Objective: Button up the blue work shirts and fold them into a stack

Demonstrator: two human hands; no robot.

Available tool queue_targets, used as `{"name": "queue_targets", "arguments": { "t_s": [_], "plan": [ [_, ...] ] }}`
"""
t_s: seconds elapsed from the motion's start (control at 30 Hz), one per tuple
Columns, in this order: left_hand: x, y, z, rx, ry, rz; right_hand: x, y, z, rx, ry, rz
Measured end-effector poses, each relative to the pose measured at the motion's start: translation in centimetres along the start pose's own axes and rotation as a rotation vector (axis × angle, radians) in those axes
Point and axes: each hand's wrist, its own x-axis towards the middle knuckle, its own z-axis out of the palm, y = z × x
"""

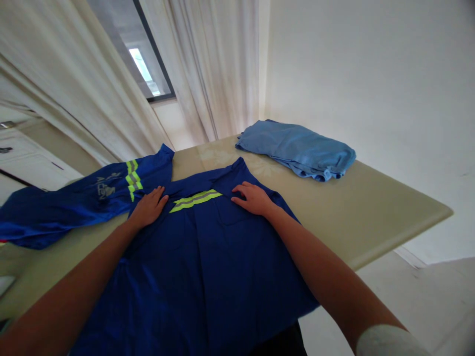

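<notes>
A dark blue work garment [208, 257] with a yellow-green and grey reflective strip [196, 199] lies spread over the table, and its lower part hangs over the near edge. Flat on its left side near the strip rests my left hand [149, 206], fingers together and stretched out. My right hand [253, 198] lies on the garment right of the strip, fingers a little bent and apart, gripping nothing that I can see. Farther left stretches more blue cloth [81, 202] with a reflective band and a pale print; whether it joins the garment I cannot tell.
A folded light blue garment [297, 146] lies at the back right of the beige table [356, 212]. The table's corner juts out to the right, near a white wall [371, 84]. Cream curtains [218, 59] hang behind, beside a window [144, 69].
</notes>
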Motion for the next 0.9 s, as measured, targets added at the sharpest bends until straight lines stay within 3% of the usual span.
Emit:
{"name": "queue_targets", "arguments": {
  "t_s": [0.17, 0.27, 0.33, 0.47, 0.53, 0.6, 0.7, 0.73, 0.9],
  "plan": [
    [-7.9, -0.3, 1.0, -0.022, 0.121, 0.052, -0.1, 0.4, 0.1, 0.033, 0.023, -0.031],
    [-13.5, -0.4, 1.3, -0.001, 0.096, -0.002, 0.0, 0.6, 0.2, 0.04, 0.035, -0.034],
    [-15.7, -0.2, 0.7, 0.024, 0.047, -0.035, 0.2, 0.7, 0.3, 0.036, 0.039, -0.029],
    [-15.4, 0.9, -2.3, 0.105, -0.048, -0.221, 0.3, 1.0, 0.5, 0.024, 0.056, -0.037],
    [-14.5, 1.7, -3.6, 0.052, 0.02, -0.297, 0.3, 1.1, 0.5, 0.017, 0.065, -0.043],
    [-14.2, 2.4, -3.9, -0.09, 0.082, -0.213, 0.2, 1.2, 0.5, 0.004, 0.079, -0.039],
    [-15.3, 3.0, -2.5, -0.234, 0.009, 0.153, 0.0, 1.1, 0.5, -0.012, 0.104, -0.022],
    [-15.9, 2.9, -1.8, -0.228, 0.008, 0.216, -0.1, 1.0, 0.5, -0.017, 0.111, -0.017],
    [-20.1, 0.4, 1.4, -0.139, 0.183, 0.041, -0.1, 0.6, 0.5, -0.073, 0.133, 0.007]
  ]
}}
